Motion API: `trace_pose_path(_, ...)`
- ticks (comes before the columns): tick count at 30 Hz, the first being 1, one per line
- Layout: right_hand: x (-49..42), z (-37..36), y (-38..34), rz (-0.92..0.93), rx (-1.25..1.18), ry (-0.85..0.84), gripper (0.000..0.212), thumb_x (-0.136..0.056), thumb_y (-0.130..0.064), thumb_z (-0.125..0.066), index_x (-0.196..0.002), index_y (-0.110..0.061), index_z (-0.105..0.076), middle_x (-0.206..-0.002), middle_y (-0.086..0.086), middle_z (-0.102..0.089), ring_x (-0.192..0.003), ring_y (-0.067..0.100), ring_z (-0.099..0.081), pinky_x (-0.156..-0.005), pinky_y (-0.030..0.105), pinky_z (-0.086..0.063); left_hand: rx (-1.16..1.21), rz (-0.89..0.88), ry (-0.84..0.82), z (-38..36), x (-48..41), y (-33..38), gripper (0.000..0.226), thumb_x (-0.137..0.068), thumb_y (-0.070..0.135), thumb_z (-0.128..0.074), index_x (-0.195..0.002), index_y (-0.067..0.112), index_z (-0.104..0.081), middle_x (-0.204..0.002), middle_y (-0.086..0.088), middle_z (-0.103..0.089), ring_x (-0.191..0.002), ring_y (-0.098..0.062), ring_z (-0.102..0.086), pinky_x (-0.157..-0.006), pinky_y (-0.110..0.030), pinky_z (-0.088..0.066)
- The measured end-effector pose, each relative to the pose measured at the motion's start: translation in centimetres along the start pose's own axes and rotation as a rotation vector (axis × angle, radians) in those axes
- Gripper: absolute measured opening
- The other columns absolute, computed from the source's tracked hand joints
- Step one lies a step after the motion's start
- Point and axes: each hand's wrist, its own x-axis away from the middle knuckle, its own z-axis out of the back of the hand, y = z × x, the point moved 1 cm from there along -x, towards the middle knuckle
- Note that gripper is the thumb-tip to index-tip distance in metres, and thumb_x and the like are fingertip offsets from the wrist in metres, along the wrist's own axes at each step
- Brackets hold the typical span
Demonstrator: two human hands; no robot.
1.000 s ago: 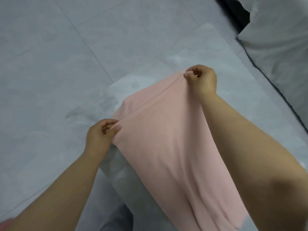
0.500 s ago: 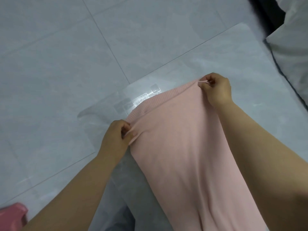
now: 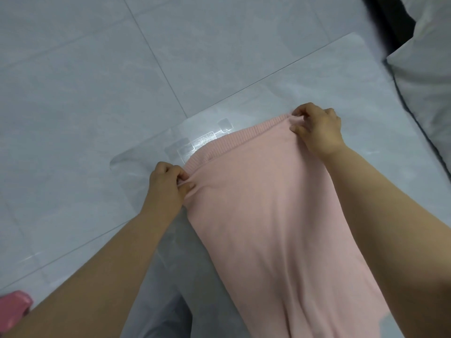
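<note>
- Your left hand [image 3: 168, 184] pinches one corner of the pink knitted garment [image 3: 268, 215], with the fingers curled tight on bunched cloth just under its ribbed edge [image 3: 246, 137].
- Your right hand [image 3: 319, 128] pinches the opposite corner of that edge, thumb and fingers closed on the knit.
- The ribbed edge stretches between your two grips, and the rest of the garment trails back from them toward you.
- The garment is over the clear plastic sheet [image 3: 329, 76], edge near the sheet's left end. I cannot tell whether it touches the sheet.
- White bedding [image 3: 427, 57] lies off the sheet's right side.
</note>
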Motion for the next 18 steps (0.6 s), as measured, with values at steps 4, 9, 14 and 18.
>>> trace_pose_path(4, -0.1, 0.6, -0.1, 0.068, 0.086, 0.101, 0.019, -0.084, -0.027, -0.062, -0.101, -0.021, -0.067, -0.106, 0.009, -0.06, -0.104, 0.035, -0.043, -0.095, 0.038, -0.025, -0.001, -0.062, 0.088, 1.2, 0.1, -0.1, 0.014, -0.085, 0.011, -0.063, -0.093, 0.0, -0.058, -0.107, -0.01, -0.053, -0.098, -0.025, -0.049, -0.082, -0.019, -0.031)
trace_pose_path(9, 0.2, 1.7, -0.5, 0.126, 0.071, 0.211, 0.015, -0.078, -0.024, -0.067, -0.09, -0.016, -0.071, -0.102, 0.011, -0.065, -0.092, 0.026, -0.046, -0.101, 0.038, -0.023, 0.119, 0.017, 0.103, 2.2, 1.0, 0.0, 0.011, -0.091, 0.016, -0.056, -0.087, 0.009, -0.048, -0.082, 0.006, -0.056, -0.074, -0.015, -0.05, -0.063, -0.022, -0.04)
trace_pose_path(14, -0.1, 2.1, -1.1, -0.08, -0.226, 0.453, 0.013, -0.071, -0.024, -0.066, -0.084, -0.021, -0.066, -0.101, -0.006, -0.064, -0.104, 0.023, -0.054, -0.101, 0.042, -0.036, 0.21, 0.033, 0.266, 2.8, 1.5, 0.4, 0.01, -0.092, 0.017, -0.053, -0.085, 0.012, -0.047, -0.068, 0.011, -0.05, -0.062, -0.004, -0.046, -0.057, -0.018, -0.038)
trace_pose_path(18, -1.3, -0.3, -1.7, -0.095, -0.14, 0.222, 0.015, -0.075, -0.022, -0.059, -0.089, -0.016, -0.062, -0.096, 0.009, -0.068, -0.098, 0.034, -0.057, -0.085, 0.038, -0.044, 0.216, 0.111, 0.228, 1.8, 0.5, 0.1, 0.005, -0.091, 0.016, -0.054, -0.09, 0.014, -0.05, -0.074, 0.008, -0.051, -0.071, -0.015, -0.048, -0.061, -0.018, -0.04)
